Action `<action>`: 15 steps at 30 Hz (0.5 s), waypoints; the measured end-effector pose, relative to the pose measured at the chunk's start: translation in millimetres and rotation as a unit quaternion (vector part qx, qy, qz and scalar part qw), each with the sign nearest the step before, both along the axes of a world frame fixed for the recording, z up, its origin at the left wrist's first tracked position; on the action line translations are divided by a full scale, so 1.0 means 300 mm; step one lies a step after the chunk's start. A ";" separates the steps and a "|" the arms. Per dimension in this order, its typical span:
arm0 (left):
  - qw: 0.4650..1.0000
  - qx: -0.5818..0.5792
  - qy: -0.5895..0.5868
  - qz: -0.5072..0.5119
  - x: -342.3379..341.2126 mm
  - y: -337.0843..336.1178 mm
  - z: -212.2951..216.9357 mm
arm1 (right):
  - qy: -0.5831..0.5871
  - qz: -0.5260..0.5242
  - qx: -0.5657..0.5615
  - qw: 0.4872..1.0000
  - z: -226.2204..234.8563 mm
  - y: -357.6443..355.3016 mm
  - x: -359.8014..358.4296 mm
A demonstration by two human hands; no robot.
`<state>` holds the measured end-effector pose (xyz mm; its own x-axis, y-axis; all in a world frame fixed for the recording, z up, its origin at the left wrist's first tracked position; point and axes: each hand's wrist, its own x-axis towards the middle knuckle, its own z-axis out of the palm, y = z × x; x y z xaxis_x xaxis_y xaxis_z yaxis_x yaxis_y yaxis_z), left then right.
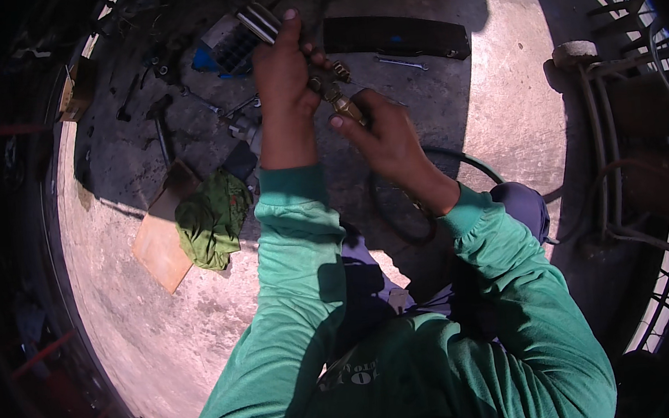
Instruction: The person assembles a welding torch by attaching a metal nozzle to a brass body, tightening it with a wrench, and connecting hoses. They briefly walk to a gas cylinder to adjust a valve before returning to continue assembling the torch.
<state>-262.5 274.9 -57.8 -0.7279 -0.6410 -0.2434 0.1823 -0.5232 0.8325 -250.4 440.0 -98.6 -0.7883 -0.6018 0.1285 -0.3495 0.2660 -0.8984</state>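
Observation:
My left hand (283,75) is closed around a tool with a shiny metal cylinder (259,23), its thumb lying along the cylinder's side. Much of the tool is hidden by the palm. Brass-coloured fittings (331,91) show between the two hands. My right hand (386,134) grips the near end of a brass fitting (349,110) between thumb and fingers. A dark hose (468,157) loops on the floor below the right wrist; whether it joins the fitting cannot be made out.
Beyond my hands lie a long black case (399,37), a wrench (402,64) and a compartmented tray (235,50). A hammer (161,128), a green cloth (216,218) and a cardboard piece (163,242) are at left. A metal frame (603,133) stands at right.

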 end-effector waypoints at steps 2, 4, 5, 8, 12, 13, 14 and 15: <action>0.996 0.040 0.065 -0.054 0.007 -0.038 -0.021 | -0.218 0.061 -0.036 0.973 0.023 0.009 -0.019; 0.987 0.076 0.107 -0.088 0.014 -0.059 -0.029 | -0.336 0.096 -0.055 0.935 0.049 0.012 -0.039; 0.984 0.092 0.116 -0.096 0.015 -0.061 -0.027 | -0.349 0.101 -0.057 0.930 0.060 0.013 -0.049; 0.989 0.074 0.105 -0.068 0.013 -0.050 -0.019 | -0.227 0.062 -0.074 0.969 0.051 -0.001 -0.035; 0.998 0.019 0.050 -0.024 0.015 -0.026 0.001 | -0.057 0.017 -0.074 0.995 0.009 -0.007 -0.010; 0.999 0.017 0.047 -0.019 0.016 -0.027 0.000 | -0.049 0.020 -0.061 0.997 0.017 -0.006 -0.005; 0.999 0.015 0.044 -0.014 0.017 -0.029 -0.001 | -0.041 0.023 -0.049 0.998 0.028 -0.003 -0.001; 0.999 0.013 0.041 -0.009 0.018 -0.031 -0.003 | -0.033 0.026 -0.037 0.998 0.038 -0.002 0.001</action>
